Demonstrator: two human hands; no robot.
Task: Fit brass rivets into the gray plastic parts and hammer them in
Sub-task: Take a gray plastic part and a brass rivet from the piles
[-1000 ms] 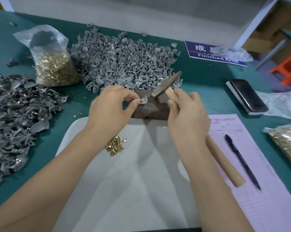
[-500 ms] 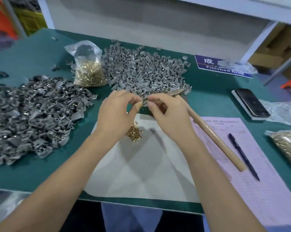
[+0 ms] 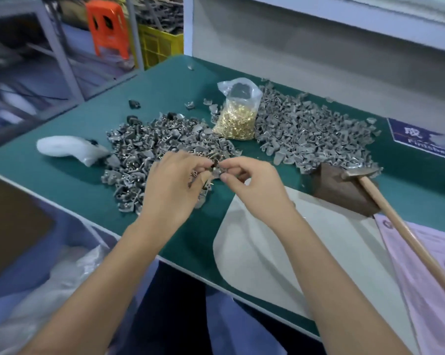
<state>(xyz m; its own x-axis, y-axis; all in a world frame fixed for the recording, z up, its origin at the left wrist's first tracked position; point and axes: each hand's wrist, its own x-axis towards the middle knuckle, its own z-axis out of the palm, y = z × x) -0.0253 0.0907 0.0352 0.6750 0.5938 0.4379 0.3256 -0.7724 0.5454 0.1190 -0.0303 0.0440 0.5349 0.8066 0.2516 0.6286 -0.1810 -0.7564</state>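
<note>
Left hand (image 3: 174,187) and right hand (image 3: 252,185) meet fingertip to fingertip over the left pile (image 3: 149,155), pinching a small gray part (image 3: 214,167) between them. The hammer (image 3: 385,198) lies idle on the block (image 3: 341,192). Before striking, seat the rivet squarely.

soft, even overhead light, faint shadows; motion blur smears the edges, perhaps wide-angle warping too.

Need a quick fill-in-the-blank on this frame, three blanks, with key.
1. The hammer lies with its head on the dark ____ block.
2. The clear bag between the two gray piles holds ____ rivets.
3. The left hand and right hand meet over the ____ pile of gray parts.

Missing words: brown; brass; left
</note>
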